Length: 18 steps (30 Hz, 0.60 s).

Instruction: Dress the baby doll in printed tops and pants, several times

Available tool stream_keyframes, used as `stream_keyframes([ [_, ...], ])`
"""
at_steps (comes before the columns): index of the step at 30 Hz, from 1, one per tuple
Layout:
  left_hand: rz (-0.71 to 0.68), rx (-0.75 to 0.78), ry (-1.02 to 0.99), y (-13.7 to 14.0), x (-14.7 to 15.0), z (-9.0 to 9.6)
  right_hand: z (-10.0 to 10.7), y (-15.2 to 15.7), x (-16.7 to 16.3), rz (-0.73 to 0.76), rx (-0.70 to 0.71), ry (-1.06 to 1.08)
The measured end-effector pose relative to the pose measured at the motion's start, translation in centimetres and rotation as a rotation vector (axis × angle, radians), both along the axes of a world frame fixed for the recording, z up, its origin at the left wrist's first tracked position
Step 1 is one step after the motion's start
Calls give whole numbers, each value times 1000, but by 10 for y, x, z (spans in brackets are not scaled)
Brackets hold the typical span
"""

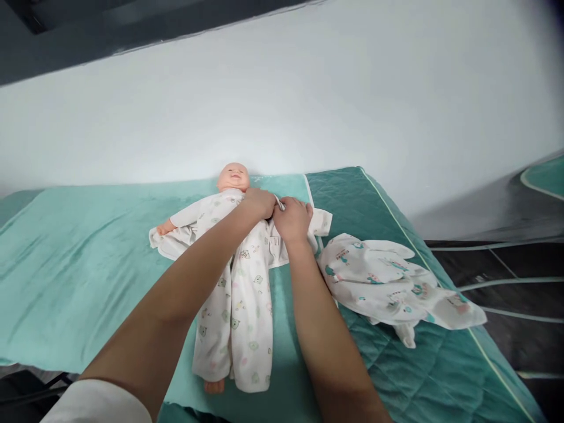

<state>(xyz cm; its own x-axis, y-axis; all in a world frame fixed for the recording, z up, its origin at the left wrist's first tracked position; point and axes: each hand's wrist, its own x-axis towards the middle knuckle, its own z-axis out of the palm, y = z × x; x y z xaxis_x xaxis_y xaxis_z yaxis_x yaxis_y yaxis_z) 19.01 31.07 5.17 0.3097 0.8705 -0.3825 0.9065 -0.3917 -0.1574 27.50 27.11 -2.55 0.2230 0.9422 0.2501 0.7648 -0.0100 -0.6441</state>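
Note:
A baby doll [234, 177] lies on its back, dressed in a white printed baby outfit [251, 294]. Beneath its arms and torso a second white baby garment [174, 244] is spread, its sleeve [322, 223] sticking out at the right. My left hand [261, 202] is closed near the doll's shoulder, at a bit of white cloth. Right beside it, my right hand [293, 217] is also closed on white cloth, a fold of which shows between the two hands. The doll's arm on that side is hidden, and so are most of my fingertips.
To the right lies a crumpled white printed baby garment [379, 276]. The doll rests on a light teal mat [97, 247] over a darker quilted cover [423, 376]. A white wall [282, 100] stands behind; the bed's edge drops to a dark floor [502, 258] at the right.

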Motion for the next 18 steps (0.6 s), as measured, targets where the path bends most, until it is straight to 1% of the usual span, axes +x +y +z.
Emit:
stream_keyframes([
  [2, 29, 18, 19, -1, 2, 0, 0, 1, 1, -10, -9, 11],
  [6, 20, 92, 37, -8, -4, 6, 2, 2, 6, -52, -10, 60],
  [9, 24, 140, 56, -12, -19, 18, 1, 4, 9, -79, -13, 114],
  [12, 57, 171, 54, -16, -37, 32, -2, 7, 12, -97, -30, 203],
  [15, 103, 159, 58, -20, -54, 45, -6, 9, 16, -104, -27, 290],
  [18, 132, 147, 76, -23, -67, 54, -9, 12, 21, -95, -32, 352],
])
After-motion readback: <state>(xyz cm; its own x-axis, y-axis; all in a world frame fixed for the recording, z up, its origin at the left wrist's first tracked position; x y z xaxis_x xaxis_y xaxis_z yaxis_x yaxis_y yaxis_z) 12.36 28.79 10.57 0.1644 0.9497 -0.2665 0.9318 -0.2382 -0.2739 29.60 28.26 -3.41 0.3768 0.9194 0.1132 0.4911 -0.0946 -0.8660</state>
